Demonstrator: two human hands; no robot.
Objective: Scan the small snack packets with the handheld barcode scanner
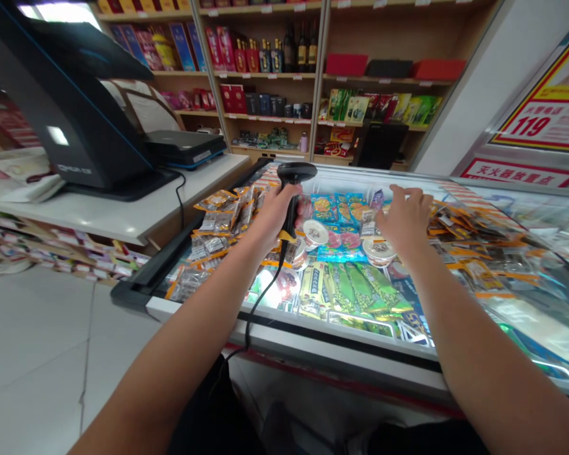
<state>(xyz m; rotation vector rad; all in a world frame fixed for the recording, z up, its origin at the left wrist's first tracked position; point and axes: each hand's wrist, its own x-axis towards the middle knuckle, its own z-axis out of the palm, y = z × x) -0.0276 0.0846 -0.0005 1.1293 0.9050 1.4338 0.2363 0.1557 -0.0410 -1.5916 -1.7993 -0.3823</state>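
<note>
My left hand [281, 205] is wrapped round the handle of a black barcode scanner [291, 215], its head up and its cord trailing down toward me. Over the glass freezer top, my right hand [405, 218] has its fingers spread, with the thumb close to a small clear snack packet [369, 224] with an orange edge. Whether the thumb touches it I cannot tell. One pile of similar orange-edged packets [213, 243] lies by my left forearm. Another pile of packets [483, 253] spreads to the right of my right hand.
Round tubs [315, 234], blue packs [342, 245] and green ice-pop packs [360, 287] show in the freezer [360, 352]. To the left, a counter [137, 212] carries a black till [85, 120] and a scale [187, 146]. Stocked shelves [270, 76] stand behind.
</note>
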